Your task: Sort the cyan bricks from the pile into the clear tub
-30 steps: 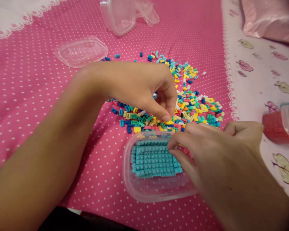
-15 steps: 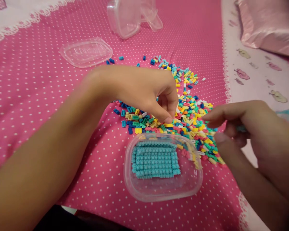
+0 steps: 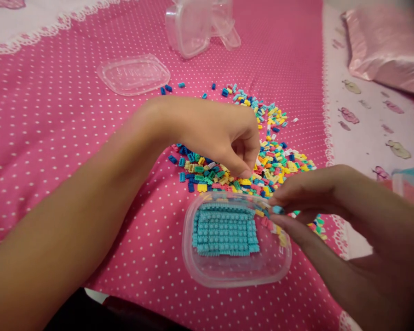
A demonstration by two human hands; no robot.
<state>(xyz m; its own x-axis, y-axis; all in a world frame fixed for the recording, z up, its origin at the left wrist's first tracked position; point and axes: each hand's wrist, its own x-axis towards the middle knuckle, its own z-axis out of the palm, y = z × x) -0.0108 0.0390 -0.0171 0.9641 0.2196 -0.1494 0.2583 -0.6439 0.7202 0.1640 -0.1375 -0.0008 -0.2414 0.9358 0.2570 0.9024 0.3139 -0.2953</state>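
My left hand (image 3: 227, 135) is over the heap of tiny coloured building bricks (image 3: 207, 177), thumb and forefinger pinched together at its near part. Whatever lies between those fingertips, if anything, is too small to make out. My right hand (image 3: 331, 207) grips a tiny light blue brick (image 3: 278, 210) between thumb and forefinger, by the right rim of a clear plastic tub (image 3: 224, 281). Inside the tub, on its left side, lies a turquoise block built of studded bricks (image 3: 224, 230). Bricks from the heap show through the tub's upper right wall.
A clear lid (image 3: 134, 74) lies flat beyond my left forearm. Farther back, a clear container (image 3: 189, 30) rests on its side. A shiny pink pouch (image 3: 389, 50) is at the far right. Pink dotted cloth (image 3: 55, 115) covers the surface.
My right hand has moved left and down to the tub's right rim, and a light blue brick now shows in its fingertips. My left hand keeps its pinch over the heap. The view shifted slightly.
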